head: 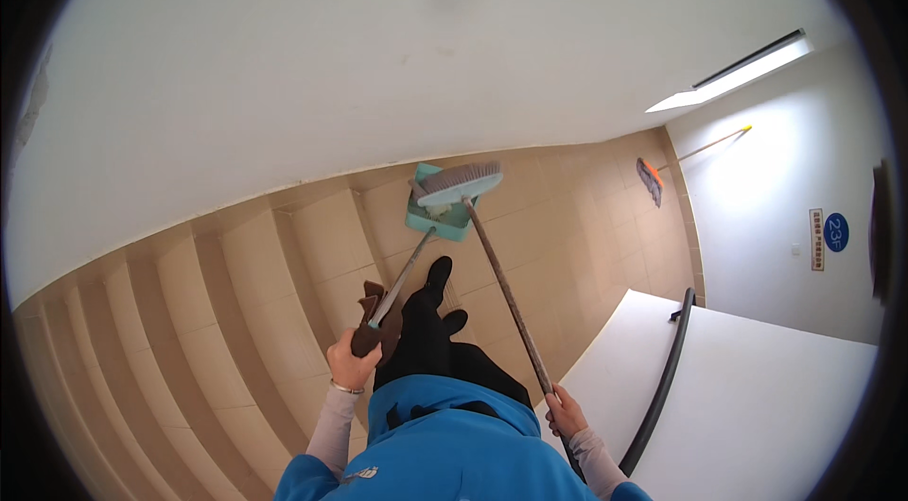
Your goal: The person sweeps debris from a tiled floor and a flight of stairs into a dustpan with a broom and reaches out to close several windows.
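Observation:
My left hand (355, 360) is closed around the upper end of a long-handled dustpan (450, 228), along with a brown cloth (370, 295) that hangs beside the handle. My right hand (566, 413) grips the long handle of a broom (464, 190). The broom's pale blue head, with grey bristles pointing up and away, is over the green dustpan near the wall. Some light-coloured debris (441, 208) shows in the pan, partly hidden by the broom head.
Tiled stairs (234, 302) lie to the left. A mop (650, 182) with an orange head fitting leans against the far right wall. A dark handrail (663, 387) runs along a white half wall (752, 387) at right. A blue floor sign (836, 232) is on the wall.

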A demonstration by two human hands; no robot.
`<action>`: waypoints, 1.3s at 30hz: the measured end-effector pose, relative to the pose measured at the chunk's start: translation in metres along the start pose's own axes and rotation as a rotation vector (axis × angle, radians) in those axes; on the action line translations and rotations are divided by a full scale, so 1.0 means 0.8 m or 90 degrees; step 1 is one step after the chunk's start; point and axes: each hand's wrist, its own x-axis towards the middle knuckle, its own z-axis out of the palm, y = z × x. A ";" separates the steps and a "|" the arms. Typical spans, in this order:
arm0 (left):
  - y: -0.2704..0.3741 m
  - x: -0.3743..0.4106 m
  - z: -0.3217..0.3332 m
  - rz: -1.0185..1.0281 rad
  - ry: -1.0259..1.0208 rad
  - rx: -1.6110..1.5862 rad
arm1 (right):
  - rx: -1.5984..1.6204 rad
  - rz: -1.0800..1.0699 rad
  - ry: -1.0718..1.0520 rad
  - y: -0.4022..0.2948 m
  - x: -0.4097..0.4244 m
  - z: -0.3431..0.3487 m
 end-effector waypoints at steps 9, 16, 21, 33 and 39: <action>0.013 0.032 0.018 0.065 -0.038 0.028 | 0.118 0.012 -0.036 -0.012 0.011 -0.009; 0.016 0.058 0.033 0.077 -0.077 0.091 | 0.248 0.091 -0.071 -0.034 0.014 -0.024; 0.041 0.051 0.004 0.117 -0.083 0.067 | 0.313 0.065 -0.076 -0.058 0.051 -0.045; 0.053 0.103 -0.014 0.034 -0.162 0.174 | 0.039 0.088 -0.004 -0.092 0.229 -0.059; 0.085 0.103 -0.013 -0.003 -0.165 0.219 | 0.090 0.049 -0.146 -0.105 0.341 -0.011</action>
